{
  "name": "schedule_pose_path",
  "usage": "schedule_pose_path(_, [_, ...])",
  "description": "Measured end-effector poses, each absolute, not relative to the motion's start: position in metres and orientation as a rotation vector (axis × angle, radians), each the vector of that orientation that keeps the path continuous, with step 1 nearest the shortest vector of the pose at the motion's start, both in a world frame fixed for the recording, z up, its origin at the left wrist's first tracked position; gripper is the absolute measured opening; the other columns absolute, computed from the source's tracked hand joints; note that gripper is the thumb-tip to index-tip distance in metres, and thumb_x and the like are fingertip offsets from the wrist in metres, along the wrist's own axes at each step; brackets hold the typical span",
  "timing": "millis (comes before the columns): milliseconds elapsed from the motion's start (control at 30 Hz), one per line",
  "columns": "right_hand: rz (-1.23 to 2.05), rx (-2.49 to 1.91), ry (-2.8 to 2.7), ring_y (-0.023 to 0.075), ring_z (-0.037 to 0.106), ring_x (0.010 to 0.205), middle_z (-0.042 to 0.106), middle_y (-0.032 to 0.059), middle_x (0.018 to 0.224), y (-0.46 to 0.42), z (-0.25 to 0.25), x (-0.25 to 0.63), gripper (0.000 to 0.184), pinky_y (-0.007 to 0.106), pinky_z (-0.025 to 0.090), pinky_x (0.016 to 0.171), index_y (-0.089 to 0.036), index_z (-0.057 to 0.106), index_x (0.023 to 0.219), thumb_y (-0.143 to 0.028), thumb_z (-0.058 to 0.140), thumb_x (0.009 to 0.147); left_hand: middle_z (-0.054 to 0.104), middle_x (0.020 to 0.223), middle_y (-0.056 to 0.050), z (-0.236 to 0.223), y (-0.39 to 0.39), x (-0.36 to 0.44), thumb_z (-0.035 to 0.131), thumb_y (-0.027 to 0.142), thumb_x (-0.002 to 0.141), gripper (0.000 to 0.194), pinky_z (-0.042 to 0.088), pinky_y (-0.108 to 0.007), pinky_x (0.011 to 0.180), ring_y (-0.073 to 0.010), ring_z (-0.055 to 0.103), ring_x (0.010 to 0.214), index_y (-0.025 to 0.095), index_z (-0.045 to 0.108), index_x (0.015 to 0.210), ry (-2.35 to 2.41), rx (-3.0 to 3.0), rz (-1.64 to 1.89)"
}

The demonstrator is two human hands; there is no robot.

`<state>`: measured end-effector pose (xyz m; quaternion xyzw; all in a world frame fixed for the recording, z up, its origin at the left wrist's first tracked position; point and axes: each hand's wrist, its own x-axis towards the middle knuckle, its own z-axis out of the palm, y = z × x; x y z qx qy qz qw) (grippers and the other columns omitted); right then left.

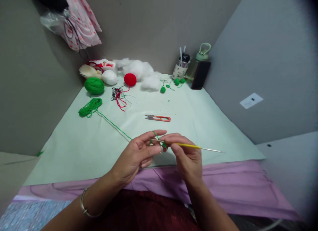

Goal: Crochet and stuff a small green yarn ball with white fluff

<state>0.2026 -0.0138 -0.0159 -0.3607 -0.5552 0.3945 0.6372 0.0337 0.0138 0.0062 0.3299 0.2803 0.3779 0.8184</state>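
Near the snips [162, 118], the left hand [130, 156] pinches soft-looking green yarn [164, 145], best held at its edge; the right hand [190, 161] grips a hook [188, 145]

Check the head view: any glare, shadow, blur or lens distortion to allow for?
Head view: soft, rather dim light, no harsh glare on the pale cloth; faint shadow between left hand and right hand; grey walls splay wide-angle style; right edge darkens; the yellow-handled hook blurs at its right end; stitches in the small green piece unreadable.
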Motion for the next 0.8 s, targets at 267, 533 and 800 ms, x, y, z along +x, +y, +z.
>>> schedule_pose_path(267, [0.987,-0.818,-1.198,0.0149,0.069,0.067,0.075,0.0052,0.09,-0.017,-0.012,0.211,0.02,0.03,0.059,0.063,-0.021,0.07,0.101,-0.027,0.05,0.103,0.048,0.073,0.005,0.002,0.017,0.029,0.078,0.023,0.083,0.025,0.023,-0.012,0.042,0.0035,0.029,0.045,0.022,0.078,0.108,0.612,0.705,0.808])
schedule_pose_path(533, [-0.001,-0.941,-1.956,0.0217,0.072,0.102,0.074,0.0065,0.115,-0.032,-0.016,0.208,0.044,0.034,0.063,0.083,-0.032,0.068,0.129,-0.008,0.061,0.093,0.051,0.072,0.005,0.002,0.015,0.032,0.082,0.021,0.079,0.044,0.022,-0.012,0.04,0.0024,0.026,0.045,0.022,0.073,0.122,0.599,0.619,0.823])
schedule_pose_path(800, [0.779,-0.859,-1.267,0.0138,0.064,0.066,0.071,0.004,0.089,-0.019,-0.01,0.208,0.024,0.029,0.056,0.059,-0.025,0.074,0.102,-0.019,0.051,0.101,0.052,0.078,0.005,0.0,0.018,0.029,0.081,0.018,0.08,0.037,0.023,-0.01,0.039,0.0047,0.028,0.043,0.023,0.076,0.117,0.629,0.665,0.843])
